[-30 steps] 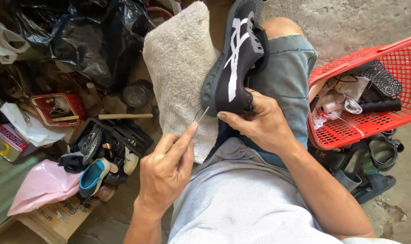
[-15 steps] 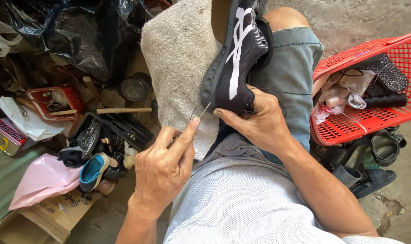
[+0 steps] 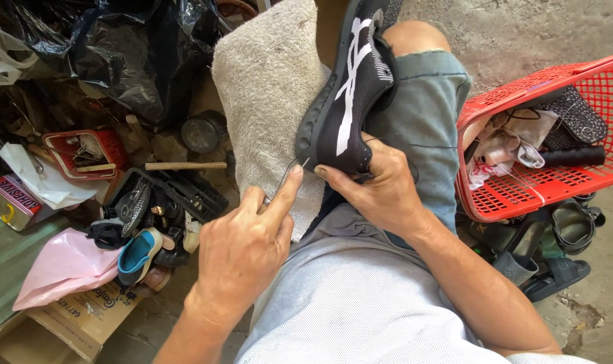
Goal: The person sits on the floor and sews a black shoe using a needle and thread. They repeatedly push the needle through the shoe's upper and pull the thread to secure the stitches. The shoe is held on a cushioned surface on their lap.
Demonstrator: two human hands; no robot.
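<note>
A black sneaker with white stripes (image 3: 352,94) lies sole-left across my lap, on my denim shorts (image 3: 424,114). My right hand (image 3: 381,185) grips its heel end. Just left of it, my left hand (image 3: 246,246) pinches a thin metal needle or awl (image 3: 289,174), index finger stretched along it. The tip touches the sole edge near the heel. A dark thread runs from there toward my right hand. A grey-beige towel (image 3: 266,87) covers my left thigh under the shoe.
A red plastic basket (image 3: 522,135) with rags, thread and a black insole stands on the right, sandals (image 3: 563,243) below it. On the left lie black bags (image 3: 118,54), a small red tray (image 3: 84,148), a wooden-handled tool (image 3: 185,165), a pile of shoes (image 3: 141,229), a pink bag and a cardboard box.
My left hand has pushed the needle forward until its tip meets the sole edge. The view shifted down slightly; my right hand keeps its grip on the shoe.
</note>
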